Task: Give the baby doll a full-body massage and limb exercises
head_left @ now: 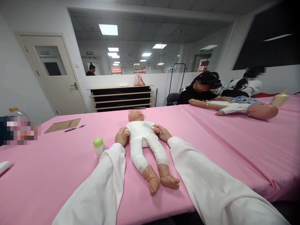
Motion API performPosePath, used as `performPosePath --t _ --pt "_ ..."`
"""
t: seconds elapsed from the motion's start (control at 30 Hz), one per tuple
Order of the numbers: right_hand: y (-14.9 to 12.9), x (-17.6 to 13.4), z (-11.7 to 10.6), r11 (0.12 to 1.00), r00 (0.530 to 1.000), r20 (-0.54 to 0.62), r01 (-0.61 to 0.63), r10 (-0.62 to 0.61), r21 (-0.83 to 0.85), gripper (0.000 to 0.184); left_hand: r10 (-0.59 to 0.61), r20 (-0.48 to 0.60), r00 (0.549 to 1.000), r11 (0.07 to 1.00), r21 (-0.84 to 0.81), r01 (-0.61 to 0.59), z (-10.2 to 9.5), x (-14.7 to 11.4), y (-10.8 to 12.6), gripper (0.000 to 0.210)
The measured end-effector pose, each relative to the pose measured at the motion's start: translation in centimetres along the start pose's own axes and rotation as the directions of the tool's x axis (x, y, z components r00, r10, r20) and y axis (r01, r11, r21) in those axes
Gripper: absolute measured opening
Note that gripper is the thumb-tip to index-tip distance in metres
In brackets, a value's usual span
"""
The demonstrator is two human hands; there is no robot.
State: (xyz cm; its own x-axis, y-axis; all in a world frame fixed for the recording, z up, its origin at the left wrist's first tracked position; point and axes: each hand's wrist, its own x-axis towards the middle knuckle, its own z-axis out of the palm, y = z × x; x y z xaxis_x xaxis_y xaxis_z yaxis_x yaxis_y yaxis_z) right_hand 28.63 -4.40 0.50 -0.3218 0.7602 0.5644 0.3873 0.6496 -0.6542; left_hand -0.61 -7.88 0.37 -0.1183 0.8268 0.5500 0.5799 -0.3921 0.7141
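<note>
A baby doll [138, 137] with a white cloth body lies on its back on the pink tablecloth [77, 187], feet toward me. My left hand [120, 137] is closed around the doll's arm at the left, with the doll's small hand showing beside my fingers. On the other side, my right hand [164, 133] grips the doll's other arm near its hand. Parts of my fingers are hidden behind the doll's arms. Close to my left sleeve stands a small bottle [98, 147] with a green cap.
A brown notebook [62, 125] and a pen [75, 128] lie at the back left. At the right, a co-worker [199, 90] leans over a second baby doll [248, 109]. A yellowish bottle [280, 98] stands beyond it. A black shelf rack [120, 98] is behind the table.
</note>
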Motion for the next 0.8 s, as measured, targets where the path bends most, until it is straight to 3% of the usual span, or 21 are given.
performPosePath --t 0.07,0.13,0.23,0.37,0.47,0.6,0.7,0.8 --pt "0.0 0.4 0.3 1.000 0.999 -0.047 0.004 -0.004 0.005 0.041 -0.013 -0.021 1.000 0.999 -0.034 0.012 0.3 0.3 -0.1 0.039" --pt "0.2 1.4 1.0 1.000 0.988 -0.155 -0.021 0.022 0.013 0.046 -0.106 -0.083 0.991 0.993 -0.064 0.100 1.0 0.9 -0.2 0.050" --pt "0.8 3.7 2.6 0.989 0.927 -0.345 -0.140 0.147 0.044 0.053 -0.234 -0.157 0.960 0.972 -0.062 0.227 2.3 2.2 0.1 0.055" --pt "2.4 6.8 4.3 0.984 0.880 -0.441 -0.175 0.175 0.040 0.053 -0.197 -0.188 0.962 0.979 0.020 0.204 3.8 4.1 0.2 0.054" --pt "4.0 8.4 4.6 0.985 0.897 -0.422 -0.167 0.134 -0.042 0.050 -0.200 -0.181 0.963 0.962 0.150 0.228 4.2 5.4 -0.3 0.055" --pt "5.6 9.2 4.5 0.962 0.926 -0.326 -0.242 0.191 -0.126 0.045 -0.350 -0.056 0.935 0.873 0.342 0.347 4.1 6.9 -1.3 0.056" --pt "6.0 9.2 4.4 0.951 0.931 -0.286 -0.276 0.228 -0.138 0.039 -0.383 0.036 0.923 0.863 0.371 0.344 4.0 7.6 -1.7 0.052" --pt "5.5 9.0 4.4 0.950 0.937 -0.260 -0.277 0.234 -0.145 0.038 -0.403 0.021 0.915 0.856 0.364 0.368 4.0 7.6 -1.7 0.053"
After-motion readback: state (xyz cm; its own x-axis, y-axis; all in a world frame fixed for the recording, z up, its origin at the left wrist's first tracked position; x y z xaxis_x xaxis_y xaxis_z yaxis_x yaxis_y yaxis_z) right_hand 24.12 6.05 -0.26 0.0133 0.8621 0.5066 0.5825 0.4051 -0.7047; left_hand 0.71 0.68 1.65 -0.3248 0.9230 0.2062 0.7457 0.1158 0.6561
